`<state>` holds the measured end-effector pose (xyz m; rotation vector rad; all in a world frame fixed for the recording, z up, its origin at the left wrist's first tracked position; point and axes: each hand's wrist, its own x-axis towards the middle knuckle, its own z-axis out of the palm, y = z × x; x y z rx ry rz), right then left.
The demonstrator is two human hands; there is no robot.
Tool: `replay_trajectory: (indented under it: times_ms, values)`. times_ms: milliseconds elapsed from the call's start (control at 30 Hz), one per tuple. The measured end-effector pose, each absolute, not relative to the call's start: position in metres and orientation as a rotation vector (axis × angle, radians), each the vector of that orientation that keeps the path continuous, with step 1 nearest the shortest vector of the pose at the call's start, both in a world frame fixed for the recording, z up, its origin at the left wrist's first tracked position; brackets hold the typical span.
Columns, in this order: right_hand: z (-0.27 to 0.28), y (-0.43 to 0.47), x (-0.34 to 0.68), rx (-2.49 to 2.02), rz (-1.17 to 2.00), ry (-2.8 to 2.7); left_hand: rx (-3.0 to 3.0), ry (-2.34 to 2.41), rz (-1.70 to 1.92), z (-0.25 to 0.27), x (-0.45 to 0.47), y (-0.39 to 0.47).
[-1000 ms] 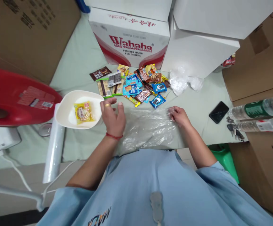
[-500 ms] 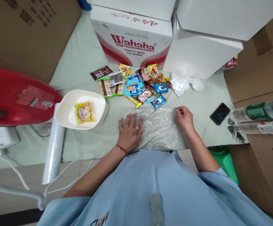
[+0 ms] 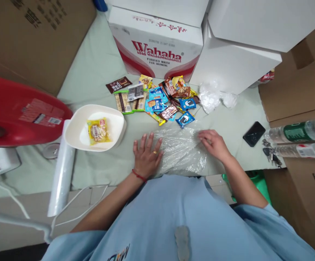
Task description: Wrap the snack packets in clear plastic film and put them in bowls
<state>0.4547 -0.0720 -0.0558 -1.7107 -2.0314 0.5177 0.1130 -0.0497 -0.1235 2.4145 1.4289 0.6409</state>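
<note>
A clear, crinkled plastic bag or sheet [image 3: 183,154] lies flattened on the cloth-covered table in front of me. My left hand [image 3: 147,155] rests flat on its left edge, fingers spread, with a ring and a red bracelet showing. At the right upper edge of the plastic, my right hand [image 3: 214,144] lies palm down with its fingers stretched loosely over it. Just beyond is a heap of small wrapped snacks, among them a blue packet [image 3: 185,119] close to the plastic. To the left, a yellow-wrapped snack [image 3: 98,131] sits in a white bowl [image 3: 120,136].
Behind the snacks stand a Wahaha water carton [image 3: 157,47] and white boxes [image 3: 236,63]. Crumpled clear plastic [image 3: 210,96] lies before them. A phone [image 3: 254,133], keys [image 3: 272,154] and bottles [image 3: 298,131] are at right. A red jug [image 3: 24,112] and film roll [image 3: 61,174] are at left.
My right hand has moved left onto the plastic, its fingers unfolding from a closed pose. The plastic's right part looks smoother. My left hand stays spread, shifted slightly off the plastic.
</note>
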Motion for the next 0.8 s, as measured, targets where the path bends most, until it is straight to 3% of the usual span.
replay_trajectory:
  times_ms: [133,300,500,800]
  values:
    - [-0.041,0.012,0.419,-1.672,0.349,-2.241,2.469,1.243,0.616,-0.123,0.110,-0.046]
    - [-0.061,0.089,0.370,-1.529,0.247,-2.577,2.571,1.187,0.452,-0.123,0.105,-0.044]
    - [-0.066,0.078,0.375,-1.725,0.187,-2.691,2.589,1.227,0.319,-0.121,0.098,-0.057]
    - [-0.015,0.087,0.368,-1.945,0.353,-2.698,2.567,1.133,0.288,-0.121,0.095,-0.058]
